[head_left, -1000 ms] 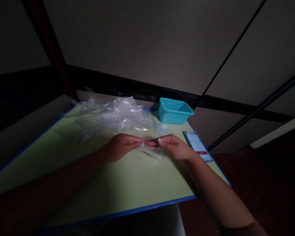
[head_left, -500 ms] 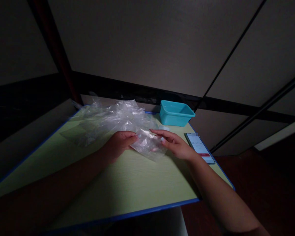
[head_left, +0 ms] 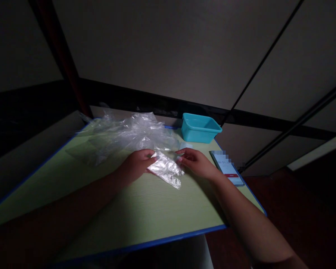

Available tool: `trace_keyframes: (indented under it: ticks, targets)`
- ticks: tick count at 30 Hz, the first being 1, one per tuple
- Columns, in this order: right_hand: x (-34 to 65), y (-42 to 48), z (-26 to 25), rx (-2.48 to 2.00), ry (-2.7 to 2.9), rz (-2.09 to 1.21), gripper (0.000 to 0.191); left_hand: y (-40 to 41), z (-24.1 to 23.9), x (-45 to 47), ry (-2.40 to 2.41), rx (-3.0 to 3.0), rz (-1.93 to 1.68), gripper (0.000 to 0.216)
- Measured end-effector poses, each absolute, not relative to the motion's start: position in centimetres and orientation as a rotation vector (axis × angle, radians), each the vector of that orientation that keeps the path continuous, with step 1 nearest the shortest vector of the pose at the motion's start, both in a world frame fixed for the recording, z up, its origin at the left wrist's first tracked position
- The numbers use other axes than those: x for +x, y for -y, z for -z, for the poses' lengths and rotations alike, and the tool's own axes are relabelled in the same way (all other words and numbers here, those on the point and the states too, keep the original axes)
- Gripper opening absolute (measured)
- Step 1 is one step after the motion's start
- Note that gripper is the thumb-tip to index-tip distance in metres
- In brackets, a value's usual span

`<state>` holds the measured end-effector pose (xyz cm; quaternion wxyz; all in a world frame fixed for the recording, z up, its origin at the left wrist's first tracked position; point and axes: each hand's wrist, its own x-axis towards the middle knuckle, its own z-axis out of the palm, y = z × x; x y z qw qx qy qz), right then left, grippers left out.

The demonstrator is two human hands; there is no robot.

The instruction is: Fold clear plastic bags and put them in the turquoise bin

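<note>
A small clear plastic bag (head_left: pixel 168 170), creased and shiny, hangs between my hands just above the table. My left hand (head_left: pixel 138 164) is closed on its left edge, thumb on top and fingers beneath. At the other side my right hand (head_left: pixel 197 163) has thumb and fingertips drawn together at the bag's upper right edge; the exact contact is hard to see. Behind my hands lies a loose heap of clear plastic bags (head_left: pixel 140 130), spread over the back left of the table.
The pale green table (head_left: pixel 145 220) has a blue edge. A turquoise plastic bin (head_left: pixel 200 135) stands at the back right corner. A phone (head_left: pixel 229 170) with a lit screen lies by the right edge, close to my right forearm. A wall panel (head_left: pixel 156 56) rises behind.
The bag between my hands has turned and narrowed, its lower end now hanging crinkled. My right hand's thumb and fingers have come closer together and shifted slightly left. My left hand keeps its hold.
</note>
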<state>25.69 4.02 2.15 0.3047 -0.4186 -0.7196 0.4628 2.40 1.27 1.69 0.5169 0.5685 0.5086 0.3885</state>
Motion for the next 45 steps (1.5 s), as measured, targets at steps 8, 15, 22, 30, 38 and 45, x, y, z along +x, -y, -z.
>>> trace_keyframes:
  ticks: [8,15,22,30,38,45]
  targets:
    - [25.5,-3.1,-3.5,-1.235,2.220,-0.578,0.028,0.1,-2.7,2.3,-1.616,2.077,-0.750,0.047]
    - [25.3,-2.6,-4.0,-1.198,2.310,-0.532,0.020,0.7,-3.1,2.1,-1.951,2.468,-0.335,0.041]
    - [24.9,-2.0,-4.5,-0.945,2.492,-0.652,0.009,0.2,-2.7,2.1,-1.703,2.716,-0.469,0.017]
    - [24.7,-2.0,-4.1,-0.858,2.687,-0.790,0.015,0.1,-2.0,2.5,-1.227,2.658,-0.501,0.012]
    - [25.2,-3.0,-3.6,-1.037,2.513,-0.590,0.010,0.4,-1.9,2.4,-1.236,2.590,-0.370,0.014]
    - [25.0,-3.8,-2.5,-1.244,2.420,-0.469,0.009,1.0,-1.9,2.9,-1.261,2.690,-0.262,0.020]
